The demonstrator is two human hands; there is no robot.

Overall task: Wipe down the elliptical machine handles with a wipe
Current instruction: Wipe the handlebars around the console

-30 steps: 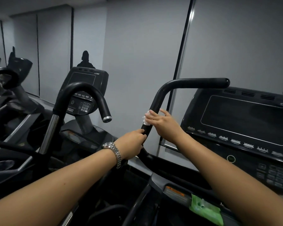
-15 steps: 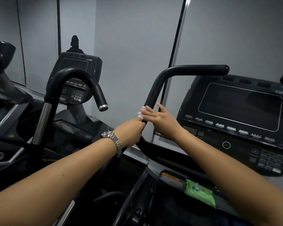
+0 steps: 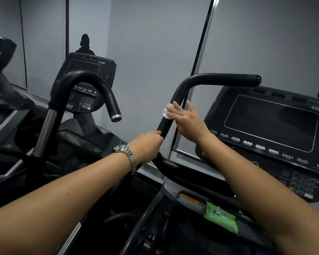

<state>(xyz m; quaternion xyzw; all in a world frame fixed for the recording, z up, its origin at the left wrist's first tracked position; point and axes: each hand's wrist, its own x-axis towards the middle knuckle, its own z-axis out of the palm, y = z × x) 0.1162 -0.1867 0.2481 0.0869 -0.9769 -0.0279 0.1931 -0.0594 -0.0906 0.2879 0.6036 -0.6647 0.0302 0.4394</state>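
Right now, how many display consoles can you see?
2: the right console beside the handle under the wipe; the left console behind the hooked handle. Dim machines farther left may hide more.

- I have a single view: a wide-angle camera worn on the person's head, looking forward and down along both forearms.
- It sits close. The left hand (image 3: 147, 146) and right hand (image 3: 188, 122) on the handle (image 3: 215, 79) fill mid-frame.
- It faces a grey wall (image 3: 151, 52), with the console (image 3: 271, 122) to the right — straight lines bow near the edges.
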